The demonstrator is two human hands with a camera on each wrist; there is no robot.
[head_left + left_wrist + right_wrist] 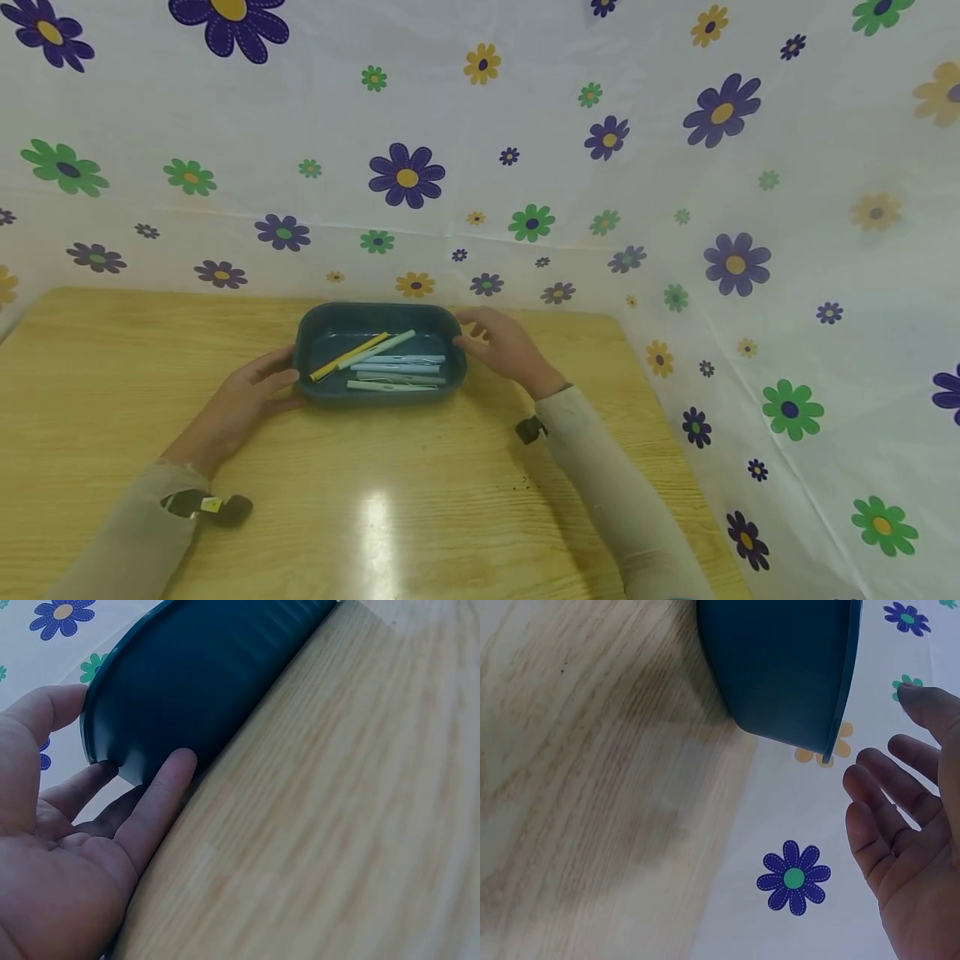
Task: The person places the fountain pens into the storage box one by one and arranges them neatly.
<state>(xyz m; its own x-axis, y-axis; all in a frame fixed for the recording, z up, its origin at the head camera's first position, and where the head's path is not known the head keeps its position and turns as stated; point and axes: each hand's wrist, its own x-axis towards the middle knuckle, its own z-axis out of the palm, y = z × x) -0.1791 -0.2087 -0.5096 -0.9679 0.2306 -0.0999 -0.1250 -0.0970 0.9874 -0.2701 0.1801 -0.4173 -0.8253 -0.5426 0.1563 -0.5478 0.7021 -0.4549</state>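
Loosely spread, both hands flank a teal tray (pixel 322 321) of pens.
Left hand (pixel 243 404) fingers (pixel 161 799) touch its end wall; the right hand (pixel 506 346) shows a gap in its wrist view. Inside lie one yellow pen (pixel 347 357) and four pale ones.

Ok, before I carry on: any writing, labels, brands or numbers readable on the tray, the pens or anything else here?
None can be read.
Teal tray: no lettering shows on its rim or walls in any view.
Pens in the tray: too small to tell any print.
Tag on the left sleeve: a small yellowish patch, too small and blurred to read.
Flowered cloth: flowers only, no words.
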